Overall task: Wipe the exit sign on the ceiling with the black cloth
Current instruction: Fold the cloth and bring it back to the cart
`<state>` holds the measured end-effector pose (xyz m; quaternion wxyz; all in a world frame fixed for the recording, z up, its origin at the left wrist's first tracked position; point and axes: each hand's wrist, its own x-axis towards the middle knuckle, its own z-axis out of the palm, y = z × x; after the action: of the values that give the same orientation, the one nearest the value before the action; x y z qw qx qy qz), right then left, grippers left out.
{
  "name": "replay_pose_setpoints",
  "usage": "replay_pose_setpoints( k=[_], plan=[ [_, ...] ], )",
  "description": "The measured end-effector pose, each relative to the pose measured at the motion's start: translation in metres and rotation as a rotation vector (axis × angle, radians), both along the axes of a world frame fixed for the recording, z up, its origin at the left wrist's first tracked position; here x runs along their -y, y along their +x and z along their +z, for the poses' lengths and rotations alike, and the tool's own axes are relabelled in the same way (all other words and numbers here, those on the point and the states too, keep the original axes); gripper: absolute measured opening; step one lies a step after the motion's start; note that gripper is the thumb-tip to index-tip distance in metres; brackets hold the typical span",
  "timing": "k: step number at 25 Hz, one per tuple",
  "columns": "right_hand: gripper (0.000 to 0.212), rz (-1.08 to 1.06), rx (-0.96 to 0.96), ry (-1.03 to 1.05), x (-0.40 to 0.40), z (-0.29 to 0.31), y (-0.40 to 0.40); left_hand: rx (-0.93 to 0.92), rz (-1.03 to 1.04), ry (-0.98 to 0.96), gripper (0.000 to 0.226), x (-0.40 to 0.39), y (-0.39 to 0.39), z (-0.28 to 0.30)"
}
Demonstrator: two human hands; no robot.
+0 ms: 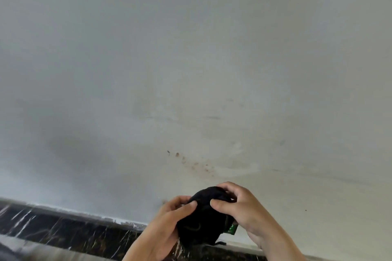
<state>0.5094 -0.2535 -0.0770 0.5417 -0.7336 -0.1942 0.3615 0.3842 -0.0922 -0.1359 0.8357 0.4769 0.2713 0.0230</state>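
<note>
I look up at a pale grey ceiling [191,59]. Low in the view, both hands press a bunched black cloth [201,218] against something. My left hand [167,224] grips the cloth's left side with the thumb on top. My right hand [244,207] curls over its top and right side. A small green corner of the exit sign [231,229] peeks out from under the cloth at its lower right; the remainder of the sign is hidden.
Brown specks [191,163] stain the ceiling just above the hands. A dark marble band with white veins [63,231] runs along the bottom left, where the ceiling meets the wall.
</note>
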Motion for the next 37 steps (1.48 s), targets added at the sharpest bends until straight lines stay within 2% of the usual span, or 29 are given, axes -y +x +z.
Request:
replay_pose_setpoints(
  k=[4,9,12,14,16,20,22,27,32,37],
  plan=[
    [0.017,-0.022,-0.185,0.176,0.001,0.094,-0.013,-0.013,0.038,-0.135,0.041,0.013,-0.019,0.079],
    [0.027,0.053,-0.334,0.346,-0.019,0.143,-0.024,-0.171,0.124,-0.198,0.076,0.023,-0.038,0.110],
    [0.030,0.107,-0.364,0.393,-0.033,0.147,-0.031,0.008,0.201,-0.449,0.079,0.013,-0.058,0.106],
    [0.025,0.132,-0.322,0.370,-0.045,0.147,-0.037,0.101,0.271,-0.532,0.076,0.003,-0.072,0.107],
    [0.019,0.163,-0.223,0.307,-0.060,0.145,-0.045,0.113,0.347,-0.473,0.070,-0.010,-0.086,0.113],
    [0.017,0.295,-0.061,0.172,-0.103,0.136,-0.073,0.079,0.465,-0.226,0.049,-0.041,-0.128,0.121],
    [0.014,0.358,-0.065,0.162,-0.133,0.130,-0.096,0.069,0.542,-0.120,0.045,-0.055,-0.157,0.121],
    [0.015,0.432,-0.141,0.182,-0.207,0.105,-0.164,-0.074,0.926,0.100,0.025,-0.081,-0.236,0.117],
    [0.017,0.494,-0.176,0.175,-0.268,0.073,-0.234,-0.210,1.184,0.155,0.014,-0.103,-0.299,0.101],
    [0.017,0.495,-0.128,0.133,-0.308,0.039,-0.270,-0.299,1.302,0.105,0.020,-0.123,-0.324,0.077]
  ],
)
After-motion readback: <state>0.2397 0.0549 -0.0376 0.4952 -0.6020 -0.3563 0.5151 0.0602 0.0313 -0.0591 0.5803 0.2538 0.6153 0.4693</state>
